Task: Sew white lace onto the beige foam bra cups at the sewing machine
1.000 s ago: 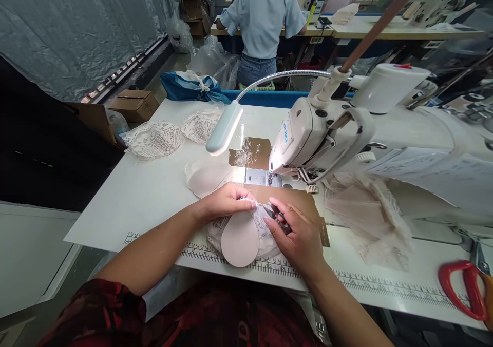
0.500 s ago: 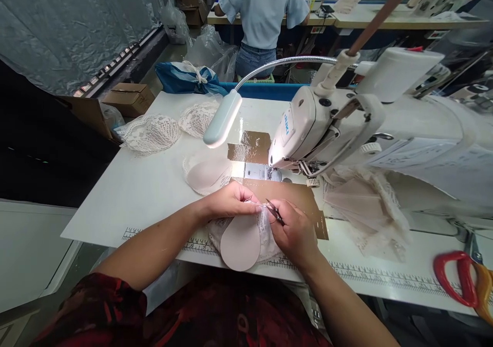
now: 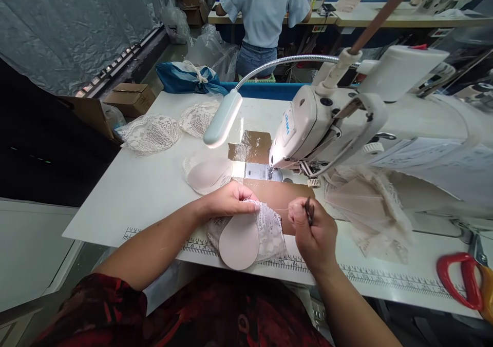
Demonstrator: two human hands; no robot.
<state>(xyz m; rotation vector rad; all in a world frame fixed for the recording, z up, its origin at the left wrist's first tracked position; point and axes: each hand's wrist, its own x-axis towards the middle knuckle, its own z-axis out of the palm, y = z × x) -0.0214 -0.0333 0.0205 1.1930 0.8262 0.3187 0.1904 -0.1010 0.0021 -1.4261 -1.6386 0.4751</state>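
My left hand [image 3: 234, 199] pinches the upper edge of a white lace bra cup [image 3: 271, 231] at the table's front. A smooth beige pad [image 3: 239, 242] faces up in the middle of that cup. To the right of it, my right hand [image 3: 316, 234] is closed around small dark thread snips [image 3: 308, 211], whose blades point upward. A thin thread stretches between the lace and the pinched fingers of my right hand. Just beyond my left hand lies another padded lace cup [image 3: 210, 175].
A sewing machine [image 3: 300, 126] stands at the right, with a lamp [image 3: 223, 118] over its needle plate. Two lace cups [image 3: 148, 134] lie at the back left. More lace pieces [image 3: 365, 203] and red-handled scissors [image 3: 460, 280] are at the right. A person [image 3: 265, 13] sits beyond.
My right hand has moved right, away from the lace edge, with the snips now turned upward in it. A thread is drawn out between. My left hand stays on the cup.
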